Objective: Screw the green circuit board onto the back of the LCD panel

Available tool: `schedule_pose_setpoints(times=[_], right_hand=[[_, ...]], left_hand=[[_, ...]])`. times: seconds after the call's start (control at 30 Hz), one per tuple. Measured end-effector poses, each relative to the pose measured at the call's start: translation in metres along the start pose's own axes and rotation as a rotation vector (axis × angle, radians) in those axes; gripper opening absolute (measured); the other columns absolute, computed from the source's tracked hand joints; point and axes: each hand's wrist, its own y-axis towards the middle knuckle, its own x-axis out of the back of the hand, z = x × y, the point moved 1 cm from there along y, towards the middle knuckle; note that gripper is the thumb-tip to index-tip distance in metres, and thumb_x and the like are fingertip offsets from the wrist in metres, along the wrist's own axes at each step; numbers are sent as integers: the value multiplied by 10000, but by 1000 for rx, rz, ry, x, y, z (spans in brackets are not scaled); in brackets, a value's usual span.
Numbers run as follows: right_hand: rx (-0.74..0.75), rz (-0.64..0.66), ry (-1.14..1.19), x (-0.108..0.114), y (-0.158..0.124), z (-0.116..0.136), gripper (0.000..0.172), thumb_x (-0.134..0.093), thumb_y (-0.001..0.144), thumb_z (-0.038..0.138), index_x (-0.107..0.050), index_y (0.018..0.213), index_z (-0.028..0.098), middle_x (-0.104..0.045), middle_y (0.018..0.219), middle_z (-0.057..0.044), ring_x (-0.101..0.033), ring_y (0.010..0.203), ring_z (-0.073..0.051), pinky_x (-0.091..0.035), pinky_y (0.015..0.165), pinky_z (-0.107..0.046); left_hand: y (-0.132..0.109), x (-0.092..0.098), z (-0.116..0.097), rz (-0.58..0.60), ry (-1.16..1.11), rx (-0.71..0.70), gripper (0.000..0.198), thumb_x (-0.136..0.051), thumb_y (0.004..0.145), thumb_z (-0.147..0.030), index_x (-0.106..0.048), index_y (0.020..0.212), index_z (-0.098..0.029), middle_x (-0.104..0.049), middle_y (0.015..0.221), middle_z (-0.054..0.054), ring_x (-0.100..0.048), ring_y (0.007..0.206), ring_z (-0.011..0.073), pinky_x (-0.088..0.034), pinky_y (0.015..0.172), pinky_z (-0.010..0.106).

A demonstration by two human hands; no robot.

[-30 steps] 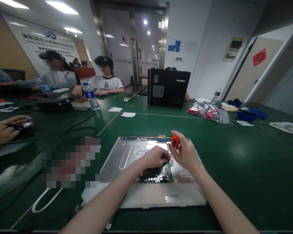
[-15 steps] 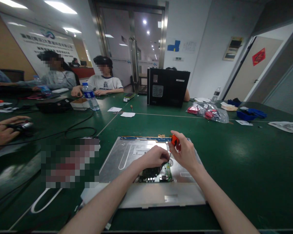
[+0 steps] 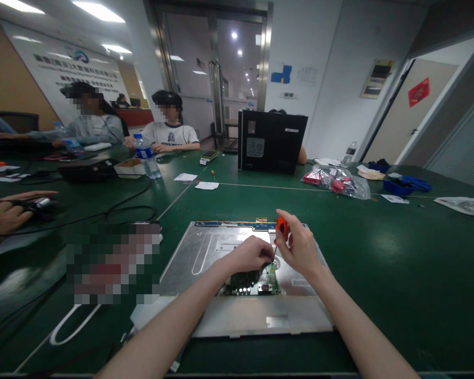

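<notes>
A silver metal monitor back panel (image 3: 205,252) lies flat on the green table. A green circuit board (image 3: 256,283) sits on its near middle. My right hand (image 3: 300,250) is closed around an orange-handled screwdriver (image 3: 281,226), whose shaft slants down to the board. My left hand (image 3: 248,255) rests curled on the board beside the screwdriver tip, fingers pinched; what they hold is hidden.
A black computer case (image 3: 272,141) stands behind the panel. A plastic bag of red parts (image 3: 335,181) lies at the right, a water bottle (image 3: 146,155) and cables (image 3: 114,210) at the left. Other people sit at the far left; another person's hand (image 3: 3,213) holds a device.
My right hand has shifted very slightly with the screwdriver. The person's hand at the left edge has moved a little.
</notes>
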Motion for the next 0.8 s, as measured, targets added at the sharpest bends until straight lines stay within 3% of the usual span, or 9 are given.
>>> schedule_pose_setpoints(times=[0.23, 0.5, 0.8], right_hand=[[3, -39, -23, -2, 0, -1, 352, -494, 875, 256, -443, 1220, 205, -561, 764, 9, -489, 518, -100, -402, 490, -230], [6, 25, 26, 2, -1, 0, 427, -418, 878, 204, -388, 1304, 202, -609, 829, -25, -500, 507, -100, -430, 504, -243], [-22, -39, -35, -3, 0, -2, 323, -495, 874, 292, -467, 1186, 212, -563, 736, 18, -486, 510, -96, -392, 481, -228]], left_hand=[[1, -2, 4, 14, -14, -6, 222, -544, 672, -15, -714, 752, -134, -688, 675, 8, -581, 615, 123, -405, 618, 193], [0, -1, 1, 6, -3, -15, 198, -548, 677, -15, -706, 722, -127, -670, 632, 0, -574, 596, 115, -394, 589, 177], [0, -1, 4, 4, 12, -9, 217, -545, 674, -16, -709, 741, -142, -683, 671, 2, -589, 622, 121, -399, 597, 177]])
